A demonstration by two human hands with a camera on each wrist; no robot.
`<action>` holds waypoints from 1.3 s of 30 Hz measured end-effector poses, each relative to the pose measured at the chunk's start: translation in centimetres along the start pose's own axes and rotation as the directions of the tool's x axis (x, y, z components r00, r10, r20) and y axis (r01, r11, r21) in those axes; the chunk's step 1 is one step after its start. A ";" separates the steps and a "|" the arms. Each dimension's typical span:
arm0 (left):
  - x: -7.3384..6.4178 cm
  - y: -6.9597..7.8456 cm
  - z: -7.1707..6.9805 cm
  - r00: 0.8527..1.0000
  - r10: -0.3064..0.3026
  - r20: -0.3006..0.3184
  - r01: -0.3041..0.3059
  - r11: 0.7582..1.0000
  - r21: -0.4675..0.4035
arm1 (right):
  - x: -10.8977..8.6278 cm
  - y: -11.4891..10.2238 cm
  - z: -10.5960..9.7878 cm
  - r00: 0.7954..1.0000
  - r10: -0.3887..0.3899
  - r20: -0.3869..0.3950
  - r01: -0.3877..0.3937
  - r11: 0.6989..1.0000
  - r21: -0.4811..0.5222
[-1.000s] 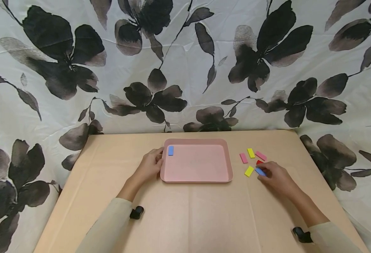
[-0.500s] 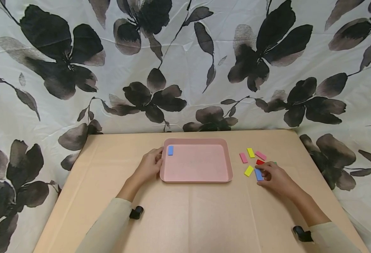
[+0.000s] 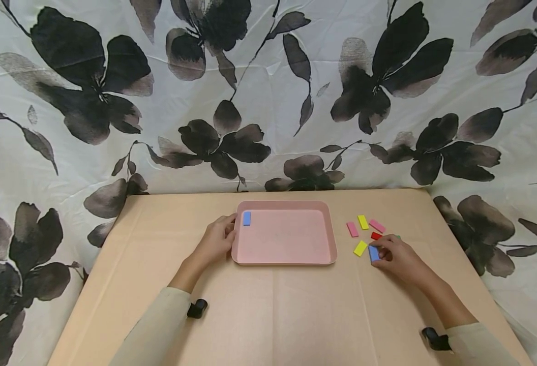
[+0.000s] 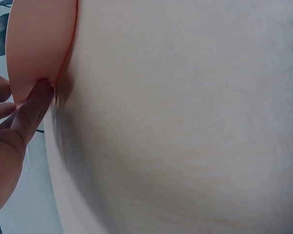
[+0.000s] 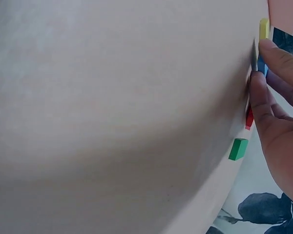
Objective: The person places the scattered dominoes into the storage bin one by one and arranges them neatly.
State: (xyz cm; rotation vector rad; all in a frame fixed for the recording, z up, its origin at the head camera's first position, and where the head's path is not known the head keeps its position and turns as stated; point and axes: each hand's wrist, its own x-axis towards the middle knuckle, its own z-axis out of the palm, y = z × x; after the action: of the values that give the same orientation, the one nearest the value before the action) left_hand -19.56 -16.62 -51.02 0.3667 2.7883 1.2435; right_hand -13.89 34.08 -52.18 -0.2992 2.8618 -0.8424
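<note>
A pink tray (image 3: 287, 258) lies on the table with a small blue block (image 3: 247, 218) in its upper left corner. My left hand (image 3: 217, 236) holds the tray's left end; in the left wrist view the thumb (image 4: 39, 100) presses against its side wall. To the right of the tray, my right hand (image 3: 398, 255) pinches another blue block (image 3: 374, 253) between thumb and fingers. Around it lie a red block (image 3: 376, 236), yellow blocks (image 3: 360, 248) and pink blocks (image 3: 352, 229). A green block (image 5: 238, 149), mostly hidden behind the hand in the head view, shows in the right wrist view.
The tan table (image 3: 296, 315) ends at a far edge, beyond which hangs a white cloth (image 3: 291, 152) with dark flowers. A black wrist camera (image 3: 197, 308) sits at the left sleeve and another black camera (image 3: 435, 339) at the right one.
The blue block at the right hand has turned from slanted to nearly upright in the head view, and has come slightly nearer. The left hand and tray have stayed put.
</note>
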 end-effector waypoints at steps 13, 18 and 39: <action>-0.2 -0.2 0.1 1.000 -0.005 -0.001 0.005 1.000 0.019 | 1.3 -2.8 -0.7 0.993 -0.104 -0.054 0.103 0.995 -0.016; -0.3 -0.2 0.1 1.000 -0.009 -0.006 0.009 1.000 0.014 | 2.5 -4.4 -0.8 0.991 -0.113 -0.071 0.113 0.994 -0.004; -0.1 0.1 0.0 1.000 0.002 -0.003 -0.002 1.000 0.023 | 9.7 -13.0 0.4 0.975 -0.220 -0.015 0.221 0.972 0.076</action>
State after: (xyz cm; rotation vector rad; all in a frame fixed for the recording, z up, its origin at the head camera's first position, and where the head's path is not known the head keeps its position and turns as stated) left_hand -19.44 -16.58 -50.90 0.3698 2.8081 1.2148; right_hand -21.26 20.94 -46.19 -0.6154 2.8290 -0.9907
